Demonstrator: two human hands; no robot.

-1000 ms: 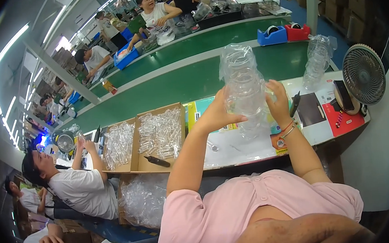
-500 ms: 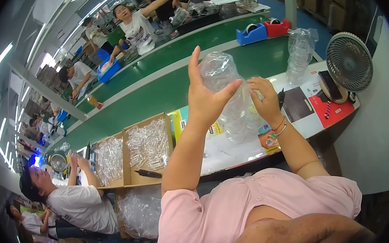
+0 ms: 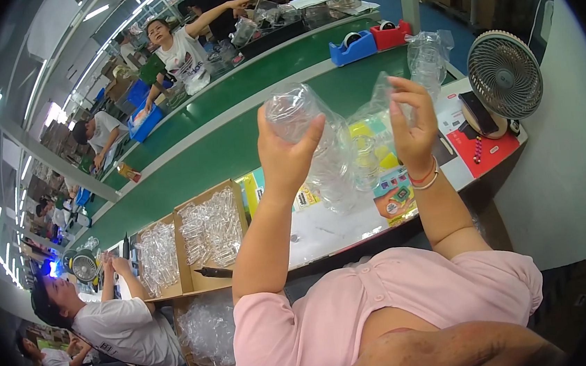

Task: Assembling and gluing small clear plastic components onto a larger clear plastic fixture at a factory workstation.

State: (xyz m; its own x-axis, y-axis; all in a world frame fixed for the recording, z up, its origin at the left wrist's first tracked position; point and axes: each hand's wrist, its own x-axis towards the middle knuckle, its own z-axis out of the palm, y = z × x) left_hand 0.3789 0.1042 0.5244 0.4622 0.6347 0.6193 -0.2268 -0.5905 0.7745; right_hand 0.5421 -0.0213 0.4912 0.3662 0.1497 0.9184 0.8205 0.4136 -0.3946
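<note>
Clear plastic pieces (image 3: pixel 209 225) are sitting lower left of center. Left hand (image 3: pixel 282 154) is clamping the upper end of a clear plastic stack (image 3: pixel 326 159), mid-frame; its long axis is leaning upper left to lower right, round end pointing upper left. Loose film (image 3: pixel 374 110) is showing right of it (a bag, probably). Right hand (image 3: pixel 414 129) is curling its fingers by the film; can't tell if they're pinching. Seems to be a film-handling step; next move is likely calling for a steady left hold.
</note>
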